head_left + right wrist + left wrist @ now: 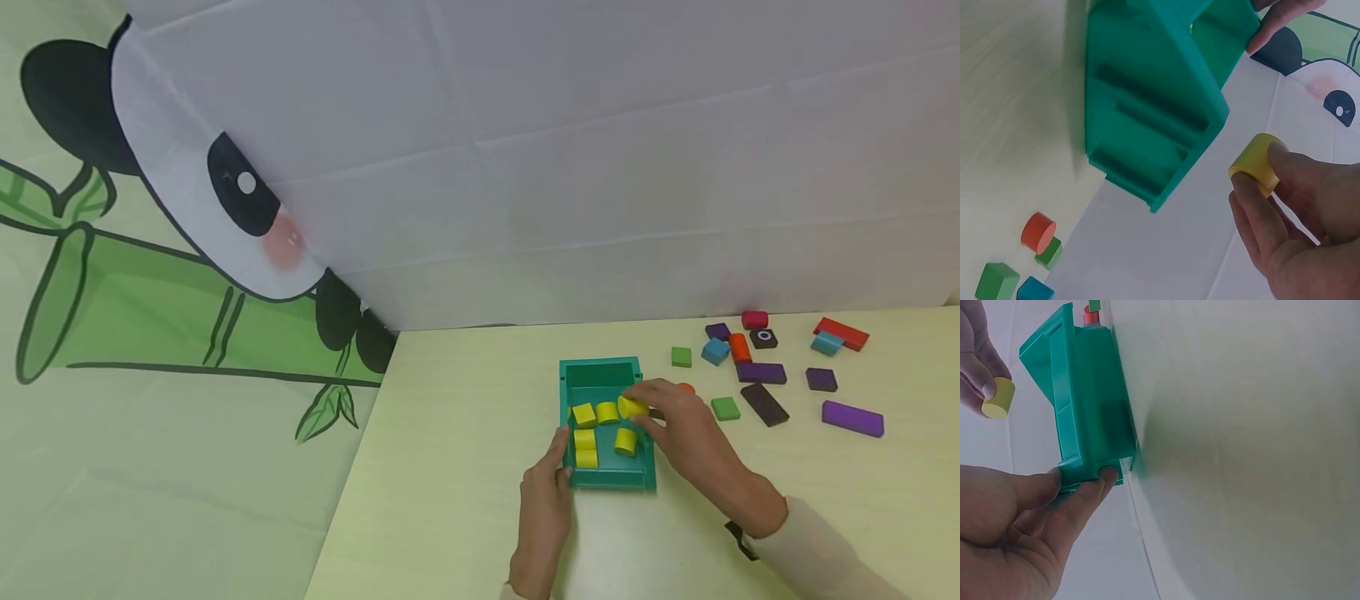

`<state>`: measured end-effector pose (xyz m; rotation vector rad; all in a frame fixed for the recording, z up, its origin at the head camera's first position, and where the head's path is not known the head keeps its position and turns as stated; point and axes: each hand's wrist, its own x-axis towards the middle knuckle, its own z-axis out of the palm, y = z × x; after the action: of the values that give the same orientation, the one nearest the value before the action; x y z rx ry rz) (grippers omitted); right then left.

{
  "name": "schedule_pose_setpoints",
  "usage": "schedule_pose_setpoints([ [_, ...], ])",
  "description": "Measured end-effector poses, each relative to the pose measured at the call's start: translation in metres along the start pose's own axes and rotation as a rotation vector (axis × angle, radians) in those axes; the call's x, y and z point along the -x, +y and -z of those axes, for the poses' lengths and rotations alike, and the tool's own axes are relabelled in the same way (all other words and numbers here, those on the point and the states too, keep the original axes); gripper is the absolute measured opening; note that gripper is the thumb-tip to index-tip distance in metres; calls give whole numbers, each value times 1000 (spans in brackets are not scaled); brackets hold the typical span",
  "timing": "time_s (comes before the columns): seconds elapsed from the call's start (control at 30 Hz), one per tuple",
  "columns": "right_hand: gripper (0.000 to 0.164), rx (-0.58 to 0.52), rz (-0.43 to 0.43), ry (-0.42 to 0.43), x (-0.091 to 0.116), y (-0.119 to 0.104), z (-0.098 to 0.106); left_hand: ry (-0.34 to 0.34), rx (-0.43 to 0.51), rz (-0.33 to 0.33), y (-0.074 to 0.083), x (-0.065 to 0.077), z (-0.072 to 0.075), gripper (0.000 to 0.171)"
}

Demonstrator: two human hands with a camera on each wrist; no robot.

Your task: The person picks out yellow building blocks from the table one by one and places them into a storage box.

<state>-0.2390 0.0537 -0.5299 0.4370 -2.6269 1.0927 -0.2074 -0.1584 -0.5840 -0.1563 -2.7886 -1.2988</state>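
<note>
A green plastic bin stands on the table with several yellow blocks inside, some cube-like and some cylindrical. My left hand grips the bin's left side; in the left wrist view, its thumb and fingers pinch the bin's edge. Above the bin's right side, my right hand pinches a yellow cylinder block between thumb and fingertips. The right wrist view shows this yellow cylinder held apart from the bin wall. Most of the bin's contents are hidden in both wrist views.
Loose blocks lie right of the bin: green squares, a blue block, dark pieces, a purple bar and a red bar. An orange-red cylinder lies near the right hand. A white cloth hangs behind the table.
</note>
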Motion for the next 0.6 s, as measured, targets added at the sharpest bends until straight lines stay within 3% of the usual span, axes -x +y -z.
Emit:
schedule_pose_setpoints([
  [0.6, 35, 4, -23, -143, 4, -14, -19, -3, -2, -12, 1, 0, 1, 63],
])
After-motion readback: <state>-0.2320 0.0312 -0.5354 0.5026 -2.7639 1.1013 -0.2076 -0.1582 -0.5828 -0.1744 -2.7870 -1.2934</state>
